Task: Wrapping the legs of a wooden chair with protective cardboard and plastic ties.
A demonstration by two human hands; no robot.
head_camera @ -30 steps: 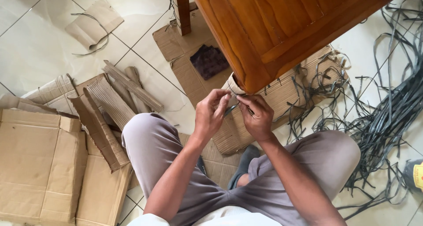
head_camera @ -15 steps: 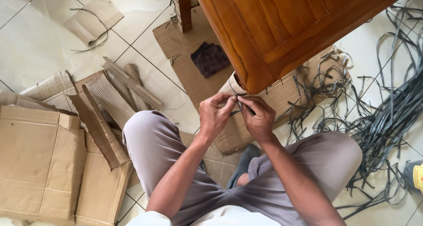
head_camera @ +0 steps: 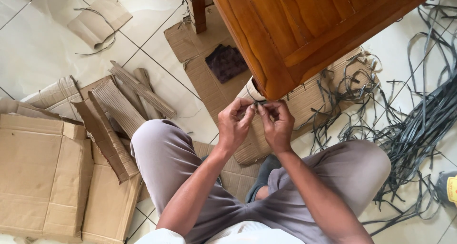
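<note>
Thin dark strap [head_camera: 260,102]: short run lying crosswise, pinched shut between left hand [head_camera: 234,125] and right hand [head_camera: 276,125] fingers, just below wooden furniture corner [head_camera: 273,89].

Wooden furniture [head_camera: 304,30] stands ahead on cardboard sheet [head_camera: 200,77]; flattened boxes [head_camera: 43,177] lie left, strap pile [head_camera: 423,125] right, hands between.

Pale glossy tiled floor [head_camera: 43,53] strewn with cardboard and dark strapping.

Flattened brown corrugated cardboard sheets [head_camera: 43,177] lie at the left, with torn ribbed cardboard strips [head_camera: 128,96] beside them and a small folded cardboard scrap [head_camera: 97,20] farther off. A larger cardboard sheet [head_camera: 200,77] carries a dark square cloth [head_camera: 226,62]. A tangle of grey-black flat plastic straps [head_camera: 419,120] spreads over the tiles at the right. A slim wooden furniture leg [head_camera: 197,8] stands on the floor.
</note>
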